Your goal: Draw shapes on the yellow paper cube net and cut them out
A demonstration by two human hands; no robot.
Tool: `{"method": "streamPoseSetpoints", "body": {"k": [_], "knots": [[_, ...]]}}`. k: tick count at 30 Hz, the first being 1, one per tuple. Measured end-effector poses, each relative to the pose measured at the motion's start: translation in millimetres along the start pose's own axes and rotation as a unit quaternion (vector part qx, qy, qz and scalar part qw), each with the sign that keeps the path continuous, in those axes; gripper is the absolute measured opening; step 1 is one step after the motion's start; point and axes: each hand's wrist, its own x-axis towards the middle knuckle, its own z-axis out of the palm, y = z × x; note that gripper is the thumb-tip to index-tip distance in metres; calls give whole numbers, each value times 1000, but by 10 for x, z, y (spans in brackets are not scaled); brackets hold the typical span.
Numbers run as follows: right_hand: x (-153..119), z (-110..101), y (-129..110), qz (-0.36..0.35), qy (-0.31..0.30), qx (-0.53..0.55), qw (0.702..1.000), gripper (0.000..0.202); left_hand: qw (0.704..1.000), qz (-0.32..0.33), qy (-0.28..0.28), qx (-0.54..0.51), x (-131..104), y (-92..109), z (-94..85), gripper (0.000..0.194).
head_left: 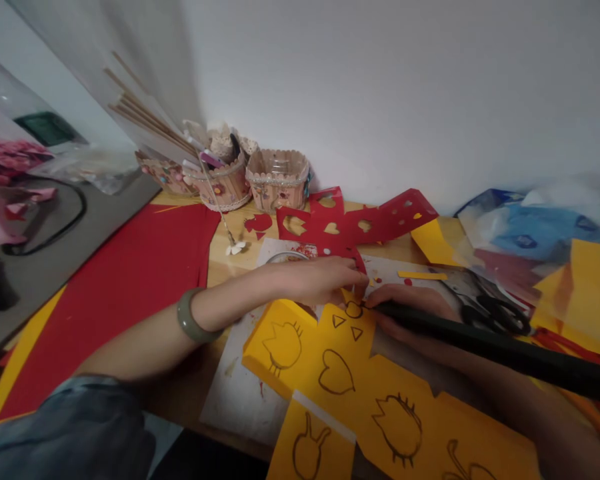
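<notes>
A yellow card (370, 390) covered in dark outlines lies at the lower centre of the frame, over a pale board (235, 387) on a wooden surface (243, 263). The drawings that show clearly number seven: two rounded, lashed shapes, one heart, two small triangles, one circle at the upper edge, and one shape with two feelers; another is cut off at the bottom edge. The right hand (417, 301), right of centre, grips a long black pen-like tool (480, 340), its tip beside the circle. The left hand (320, 279), wearing one green bangle (187, 317), reaches in from the left, fingers bent down at the card's upper edge; whether they pinch or merely press, I cannot tell. Just above sits one red card cut-out (347, 223) pierced with several holes, some heart-shaped. Three small decorated baskets (225, 190) stand at upper left of centre, with several wooden sticks (145, 117) rising there. One large red sheet (140, 287) fills the left. At right are black-handled scissors (486, 305) and one blue packet (533, 233) with a small pale emblem, too blurred to read.
</notes>
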Motion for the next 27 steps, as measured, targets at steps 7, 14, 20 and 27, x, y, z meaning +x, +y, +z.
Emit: {"method": "streamPoseSetpoints", "body": {"k": [7,14,20,27], "knots": [[-6,15,-17,-3,4,-35,999,10,1000,3,3,-1,-8,9,-7,20],[-20,33,21,-13,-9,-59,998,11,1000,14,18,-12,-19,-31,27,25],[-49,53,57,-25,-12,-65,998,11,999,27,27,-28,-3,-85,56,27],[-54,79,42,11,-12,-58,998,9,1000,6,20,-23,-16,-30,10,27]]}}
